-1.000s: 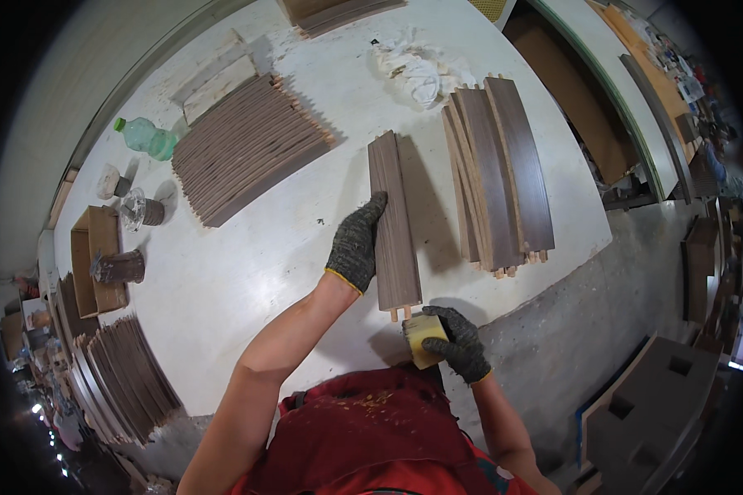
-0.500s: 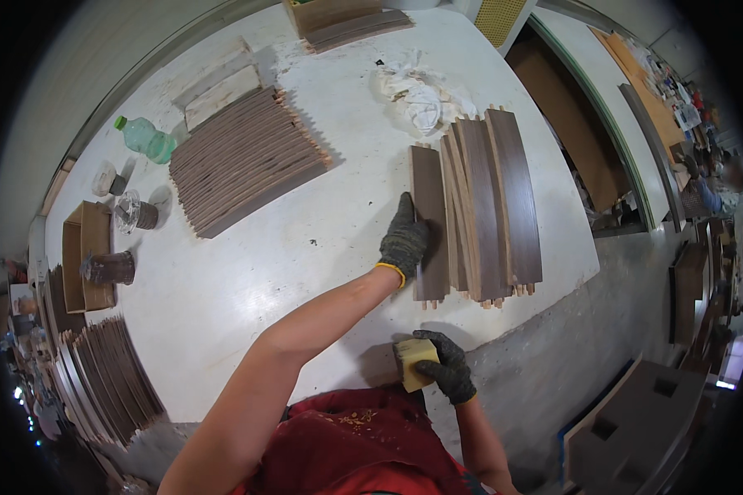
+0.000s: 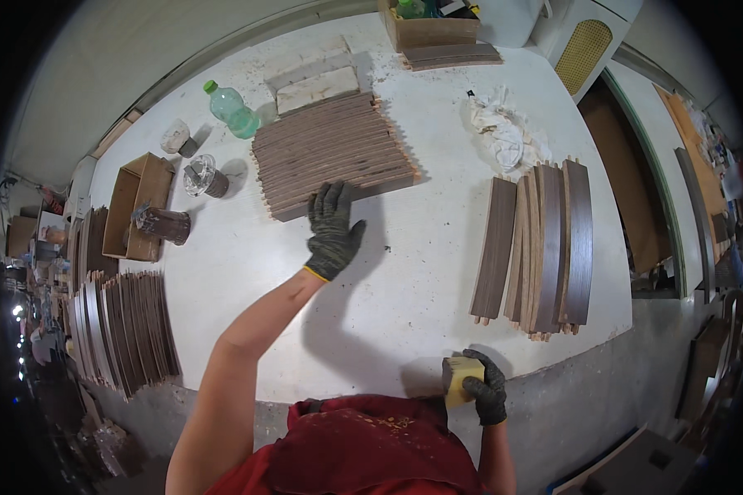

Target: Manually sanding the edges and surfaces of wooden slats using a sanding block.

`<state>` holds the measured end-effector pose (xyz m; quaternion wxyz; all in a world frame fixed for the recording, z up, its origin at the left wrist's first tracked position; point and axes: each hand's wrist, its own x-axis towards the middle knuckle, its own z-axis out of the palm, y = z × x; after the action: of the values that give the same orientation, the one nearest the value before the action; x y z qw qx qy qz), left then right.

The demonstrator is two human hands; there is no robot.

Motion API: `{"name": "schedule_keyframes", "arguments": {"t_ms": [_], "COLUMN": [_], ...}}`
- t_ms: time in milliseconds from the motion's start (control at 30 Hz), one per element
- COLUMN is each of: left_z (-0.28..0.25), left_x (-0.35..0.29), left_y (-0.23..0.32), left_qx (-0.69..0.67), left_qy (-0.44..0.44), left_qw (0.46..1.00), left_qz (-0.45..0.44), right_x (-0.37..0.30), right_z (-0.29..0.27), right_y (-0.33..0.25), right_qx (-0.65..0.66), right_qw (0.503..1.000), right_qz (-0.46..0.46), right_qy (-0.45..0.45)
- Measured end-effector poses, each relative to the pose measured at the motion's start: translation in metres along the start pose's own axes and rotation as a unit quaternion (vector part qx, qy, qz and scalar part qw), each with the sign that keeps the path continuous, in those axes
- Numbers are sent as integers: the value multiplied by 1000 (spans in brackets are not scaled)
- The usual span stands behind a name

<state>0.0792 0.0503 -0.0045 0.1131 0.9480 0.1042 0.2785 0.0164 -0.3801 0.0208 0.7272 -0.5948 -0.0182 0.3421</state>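
My left hand (image 3: 333,235), in a dark glove with a yellow cuff, reaches over the white table with its fingers spread. Its fingertips are at the near edge of a row of dark brown wooden slats (image 3: 330,153) laid side by side; whether they touch cannot be made out. My right hand (image 3: 489,388), gloved alike, grips a yellow sanding block (image 3: 459,381) at the table's front edge. Beyond that hand lies a smaller group of brown slats (image 3: 546,247) with pegs at their ends, one slat (image 3: 494,250) slightly apart on its left.
A green plastic bottle (image 3: 233,110), a cup (image 3: 205,176), a brown jar (image 3: 163,223) and a cardboard box (image 3: 144,198) stand at the left. More slats (image 3: 124,330) are stacked at the left edge. A crumpled white cloth (image 3: 504,132) lies at the far right.
My left hand has left the single slat on the right and moved left to the big row of slats. My right hand keeps the sanding block. The whole view has shifted.
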Motion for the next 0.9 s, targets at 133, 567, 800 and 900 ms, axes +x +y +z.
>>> {"name": "schedule_keyframes", "arguments": {"t_ms": [133,567,800,900], "left_z": [-30,-24,-47,-83], "left_x": [-11,9,-32,-54], "left_y": [-5,-16,6,31], "left_qx": [33,41,-98,-178], "left_qy": [-99,-192,-192,-191], "left_qw": [994,980,976,964], "left_qz": [37,-21,-10,-47], "right_x": [0,2,11,30], "right_z": [-3,-2,33,68], "right_y": [3,3,-22,-54], "right_qx": [2,0,-15,-133], "right_qw": [1000,1000,995,972], "right_qz": [14,3,-55,-146], "right_qy": [18,21,87,130]}}
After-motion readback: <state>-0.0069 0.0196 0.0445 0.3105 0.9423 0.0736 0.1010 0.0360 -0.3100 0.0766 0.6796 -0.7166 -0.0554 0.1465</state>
